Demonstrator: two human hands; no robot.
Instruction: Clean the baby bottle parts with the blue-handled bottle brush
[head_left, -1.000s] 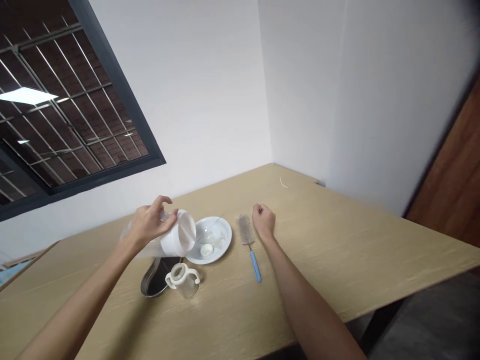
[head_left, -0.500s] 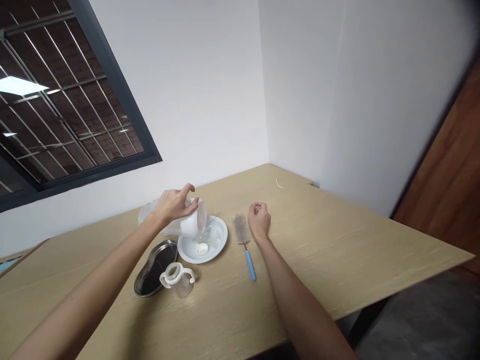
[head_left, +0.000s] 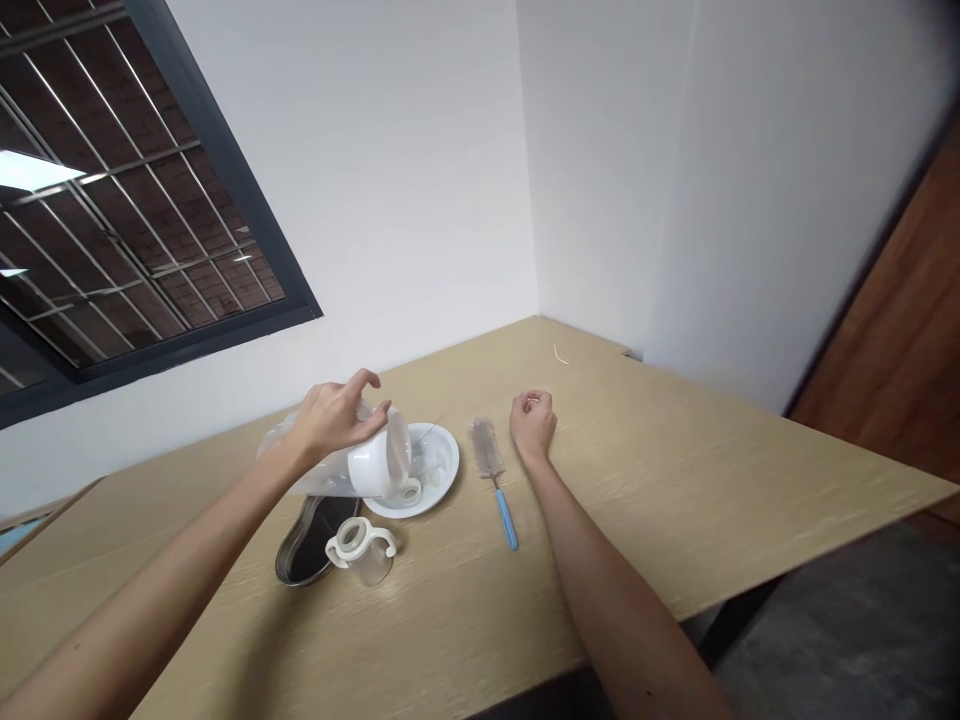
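Observation:
My left hand grips a large translucent plastic jug from above, thumb and forefinger apart at its white end. The jug lies tilted on its side, and that end hangs over a white bowl. A white ring and clear items sit in the bowl, partly covered by the jug. My right hand rests on the table as a loose fist, with nothing seen in it. Just left of it lies a bottle brush with a blue handle. Nearer me stands a clear baby bottle with white handles, its top uncovered.
A kidney-shaped metal tray sits beside the baby bottle, under the jug's near side. A thin pale strip lies near the back corner of the wooden table. White walls and a barred window stand behind.
The jug and my left hand have shifted left and slightly nearer, its white end lower over the bowl. My right fist has stayed beside the brush, a little farther right of it.

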